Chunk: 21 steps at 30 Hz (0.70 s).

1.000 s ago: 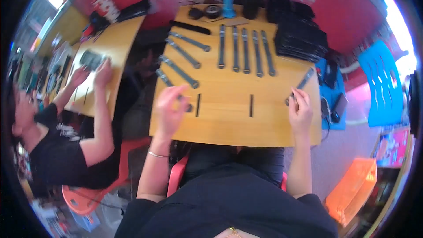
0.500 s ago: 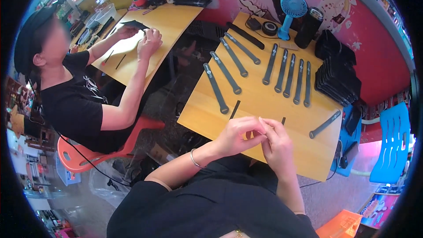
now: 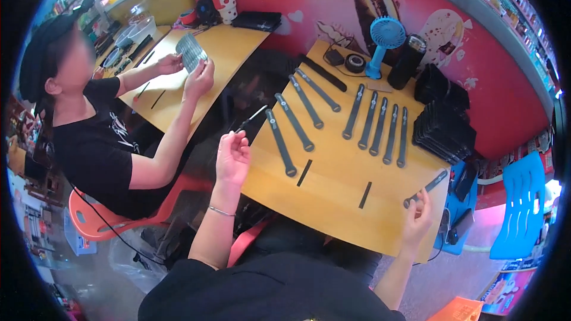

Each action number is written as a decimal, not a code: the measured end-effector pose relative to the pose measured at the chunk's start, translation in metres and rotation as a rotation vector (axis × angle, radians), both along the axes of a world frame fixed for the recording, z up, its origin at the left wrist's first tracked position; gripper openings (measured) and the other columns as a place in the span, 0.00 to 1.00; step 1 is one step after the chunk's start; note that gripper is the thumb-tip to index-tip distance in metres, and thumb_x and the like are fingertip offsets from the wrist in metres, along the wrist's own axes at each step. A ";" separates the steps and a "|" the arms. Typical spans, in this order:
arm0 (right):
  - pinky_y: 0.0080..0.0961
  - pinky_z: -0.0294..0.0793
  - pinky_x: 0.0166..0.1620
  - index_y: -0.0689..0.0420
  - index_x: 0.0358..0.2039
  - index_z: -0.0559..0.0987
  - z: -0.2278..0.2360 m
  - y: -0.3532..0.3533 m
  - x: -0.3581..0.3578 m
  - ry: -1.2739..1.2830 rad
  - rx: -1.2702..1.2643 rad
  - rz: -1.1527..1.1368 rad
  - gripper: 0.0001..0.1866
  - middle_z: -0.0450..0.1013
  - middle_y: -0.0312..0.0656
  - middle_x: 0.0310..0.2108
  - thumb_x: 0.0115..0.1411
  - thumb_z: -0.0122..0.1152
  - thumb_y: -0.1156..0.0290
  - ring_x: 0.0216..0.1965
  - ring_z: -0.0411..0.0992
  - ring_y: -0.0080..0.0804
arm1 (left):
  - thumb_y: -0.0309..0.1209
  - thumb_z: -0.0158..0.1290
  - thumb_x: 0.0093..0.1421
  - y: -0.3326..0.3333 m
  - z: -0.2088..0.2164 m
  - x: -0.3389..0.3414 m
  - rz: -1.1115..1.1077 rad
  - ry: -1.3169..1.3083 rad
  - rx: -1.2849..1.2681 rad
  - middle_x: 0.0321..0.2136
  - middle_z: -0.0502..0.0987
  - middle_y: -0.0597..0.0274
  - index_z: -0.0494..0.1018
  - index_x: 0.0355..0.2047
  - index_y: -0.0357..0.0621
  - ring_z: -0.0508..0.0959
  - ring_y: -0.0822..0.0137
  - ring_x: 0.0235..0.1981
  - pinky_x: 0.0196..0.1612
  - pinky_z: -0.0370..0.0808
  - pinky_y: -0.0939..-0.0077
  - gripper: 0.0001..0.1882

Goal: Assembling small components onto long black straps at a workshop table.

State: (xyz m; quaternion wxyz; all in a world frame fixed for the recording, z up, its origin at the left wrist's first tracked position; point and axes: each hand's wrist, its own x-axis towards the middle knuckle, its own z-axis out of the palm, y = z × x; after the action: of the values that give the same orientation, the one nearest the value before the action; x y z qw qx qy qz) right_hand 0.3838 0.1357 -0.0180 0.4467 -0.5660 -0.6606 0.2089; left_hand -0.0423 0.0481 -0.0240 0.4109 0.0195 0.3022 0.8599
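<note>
Raised at the table's left edge, my left hand (image 3: 233, 159) pinches a thin stick-like tool (image 3: 252, 117), dark near the fingers and pale toward its tip; its exact kind is unclear. My right hand (image 3: 417, 219) is over the right edge of the table, fingers parted, at the near end of a dark grey strap (image 3: 434, 183). Whether the fingertips touch that strap I cannot tell. Two short black strips, a left one (image 3: 304, 173) and a right one (image 3: 365, 195), lie between my hands. Farther in, several grey straps (image 3: 281, 142) with rounded ends are laid out in rows.
Along the back of the wooden table (image 3: 321, 202) stand a blue fan (image 3: 386, 34), a black bottle (image 3: 407, 62) and a tape roll (image 3: 355, 63). Black pouches (image 3: 443, 131) are stacked at right, beside a blue chair (image 3: 518, 205). At left a co-worker (image 3: 101, 125) holds a shiny sheet (image 3: 191, 51).
My hands, together at the fingertips before, have parted: the left went left with the thin tool, the right went to the strap at right. The co-worker now holds up a shiny sheet.
</note>
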 end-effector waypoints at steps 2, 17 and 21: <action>0.18 0.66 0.28 0.59 0.50 0.71 -0.008 0.001 0.007 0.034 -0.020 -0.061 0.20 0.71 0.39 0.38 0.55 0.55 0.81 0.26 0.66 0.21 | 0.32 0.50 0.61 0.002 -0.009 -0.008 -0.032 -0.072 0.003 0.31 0.78 0.64 0.72 0.29 0.46 0.76 0.73 0.29 0.27 0.73 0.85 0.06; 0.21 0.73 0.36 0.64 0.37 0.76 -0.036 0.011 0.018 0.119 -0.066 -0.083 0.07 0.75 0.43 0.30 0.59 0.53 0.77 0.32 0.74 0.27 | 0.42 0.47 0.63 0.029 -0.061 -0.014 -0.145 -0.015 0.160 0.29 0.76 0.65 0.72 0.26 0.47 0.73 0.70 0.33 0.40 0.72 0.78 0.15; 0.21 0.72 0.35 0.64 0.36 0.77 -0.039 0.010 0.021 0.088 -0.032 -0.089 0.06 0.75 0.42 0.31 0.58 0.54 0.77 0.31 0.74 0.27 | 0.42 0.46 0.63 0.031 -0.062 -0.013 -0.194 0.009 0.192 0.30 0.76 0.65 0.72 0.27 0.46 0.74 0.69 0.34 0.42 0.72 0.77 0.15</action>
State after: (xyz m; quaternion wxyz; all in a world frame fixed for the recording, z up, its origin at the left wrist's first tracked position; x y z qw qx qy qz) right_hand 0.4044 0.1457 -0.0566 0.4749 -0.5923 -0.6111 0.2240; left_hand -0.0551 0.0786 -0.0862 0.4871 0.0915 0.2171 0.8410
